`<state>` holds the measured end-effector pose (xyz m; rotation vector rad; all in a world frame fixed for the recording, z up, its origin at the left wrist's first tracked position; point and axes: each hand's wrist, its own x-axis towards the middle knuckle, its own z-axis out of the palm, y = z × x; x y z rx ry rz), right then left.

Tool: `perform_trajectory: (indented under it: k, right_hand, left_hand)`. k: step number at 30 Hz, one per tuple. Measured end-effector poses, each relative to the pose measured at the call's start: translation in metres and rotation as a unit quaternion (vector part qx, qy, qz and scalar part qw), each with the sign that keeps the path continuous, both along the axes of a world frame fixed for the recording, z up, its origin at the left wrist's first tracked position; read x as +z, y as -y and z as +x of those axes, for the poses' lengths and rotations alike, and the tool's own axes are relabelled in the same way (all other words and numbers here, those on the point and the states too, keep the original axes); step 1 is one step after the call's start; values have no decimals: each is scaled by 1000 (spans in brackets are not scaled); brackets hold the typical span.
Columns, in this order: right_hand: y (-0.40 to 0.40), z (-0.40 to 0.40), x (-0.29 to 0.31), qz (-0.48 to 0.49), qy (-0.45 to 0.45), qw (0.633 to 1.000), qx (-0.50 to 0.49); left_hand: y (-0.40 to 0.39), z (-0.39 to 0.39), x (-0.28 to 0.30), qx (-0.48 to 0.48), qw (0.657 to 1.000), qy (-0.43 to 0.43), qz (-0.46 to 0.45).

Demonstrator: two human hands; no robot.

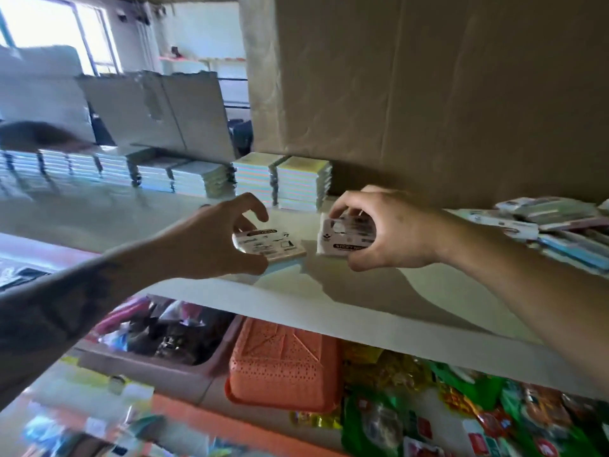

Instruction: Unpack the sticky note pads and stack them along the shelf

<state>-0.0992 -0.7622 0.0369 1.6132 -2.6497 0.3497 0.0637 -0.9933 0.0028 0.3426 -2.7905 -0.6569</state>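
head view, left hand (211, 239) clamped on one sticky note pad (276, 247), right hand (389, 232) on another pad (342, 237), near shelf (296, 301) edge

Stacked sticky note pads (298, 183) showed pastel stripes (pink, yellow, blue); basket (283, 364) was orange, perforated; cardboard box (445, 94) brown.

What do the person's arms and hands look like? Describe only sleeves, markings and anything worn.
Both forearms are bare, with no sleeve in view. The left forearm carries a dark tattoo along its length; its design is too blurred to read. The right forearm shows no markings. The left hand and right hand wear no gloves, rings, watch or bracelet.
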Motion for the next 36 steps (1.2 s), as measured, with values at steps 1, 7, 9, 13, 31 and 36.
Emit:
perform_trajectory:
  k: [1, 7, 9, 13, 31, 36]
  right_hand:
    - [14, 7, -2, 7, -3, 1000, -1]
    - [93, 40, -18, 9, 29, 999, -37]
    - [109, 47, -23, 5, 52, 997, -52]
    - [124, 63, -31, -11, 84, 994, -73]
    - [199, 81, -12, -15, 75, 997, 21]
    - [231, 87, -6, -16, 64, 997, 42]
  left_hand:
    - [16, 6, -2, -7, 1000, -2, 5]
    - [103, 24, -9, -67, 997, 13, 24]
    - [125, 25, -10, -98, 995, 19, 21]
    - [151, 25, -16, -137, 990, 7, 23]
    - [204, 76, 1, -68, 993, -65, 69]
    - [233, 93, 4, -33, 995, -60, 73]
